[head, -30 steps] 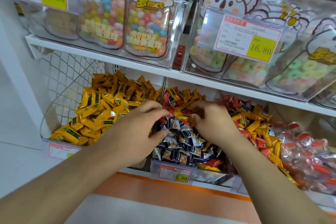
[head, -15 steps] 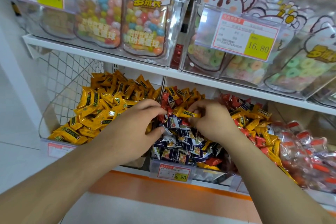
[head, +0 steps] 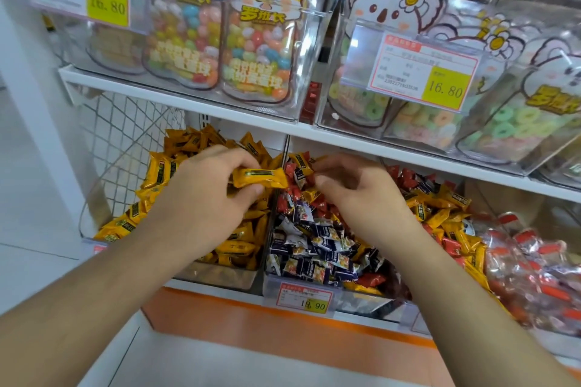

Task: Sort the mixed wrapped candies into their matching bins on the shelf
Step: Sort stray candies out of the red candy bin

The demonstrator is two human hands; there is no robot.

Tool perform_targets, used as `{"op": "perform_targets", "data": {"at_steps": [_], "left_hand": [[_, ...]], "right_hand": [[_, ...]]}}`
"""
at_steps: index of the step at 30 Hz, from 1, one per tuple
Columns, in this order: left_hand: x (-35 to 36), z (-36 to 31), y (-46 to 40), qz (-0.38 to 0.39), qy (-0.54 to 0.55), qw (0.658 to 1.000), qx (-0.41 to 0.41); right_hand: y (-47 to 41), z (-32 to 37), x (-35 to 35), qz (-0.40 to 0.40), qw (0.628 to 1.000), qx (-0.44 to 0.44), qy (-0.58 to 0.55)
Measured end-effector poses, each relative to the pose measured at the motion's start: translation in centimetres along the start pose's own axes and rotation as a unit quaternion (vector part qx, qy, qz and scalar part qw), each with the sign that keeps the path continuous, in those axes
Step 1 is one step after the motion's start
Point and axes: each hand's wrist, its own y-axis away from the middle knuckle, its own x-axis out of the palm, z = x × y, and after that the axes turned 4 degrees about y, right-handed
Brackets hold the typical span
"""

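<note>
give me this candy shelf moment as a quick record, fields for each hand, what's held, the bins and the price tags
left hand: left hand pinches a yellow wrapped candy, lifted over the divider between two bins
right hand: right hand fingers curled over the mixed bin; whether it holds anything cannot be told
left bin: yellow candy bin, only yellow wrappers showing
middle bin: mixed bin, dark blue, red and yellow wrappers together
lower price tag: 19.90 tag
upper shelf: clear boxes of candy pouches, tags reading 16.80
</note>
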Motion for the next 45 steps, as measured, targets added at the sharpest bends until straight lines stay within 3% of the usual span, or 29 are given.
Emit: {"op": "perform_targets", "data": {"at_steps": [3,6,15,28,34,37,40,42,45], "left_hand": [[0.1,0.9,-0.1,0.027,-0.043,0.998,-0.036],[0.6,0.5,0.1,0.061,-0.029,0.998,-0.015],[2.8,-0.2,0.3,0.133,-0.005,0.99,0.039],[3.0,-0.1,0.3,0.114,-0.003,0.993,0.04],[2.2,-0.6,0.2,0.064,0.023,0.997,0.021],[1.6,-1.2,0.0,0.051,0.035,0.998,0.028],[0.8,-1.3,-0.1,0.051,0.02,0.997,0.047],[0.4,-0.8,0.0,0.033,-0.012,0.999,0.022],[0.1,0.2,0.0,0.038,-0.078,0.996,-0.021]], "right_hand": [[-1.0,-2.0,0.2,-0.027,0.991,-0.002,0.13],[-2.1,-3.3,1.0,-0.002,0.981,-0.019,0.195],[-4.2,-5.3,2.9,0.007,0.967,-0.03,0.253],[-4.7,-6.3,3.0,-0.091,0.97,-0.035,0.225],[-2.6,-1.4,0.6,-0.099,0.995,0.023,0.017],[-0.6,0.8,0.9,-0.014,0.991,0.041,-0.123],[0.2,1.7,1.4,0.034,0.975,-0.009,-0.218],[0.0,1.2,1.4,0.015,0.985,-0.013,-0.172],[-0.8,-0.6,1.0,-0.041,0.999,0.001,0.016]]}}
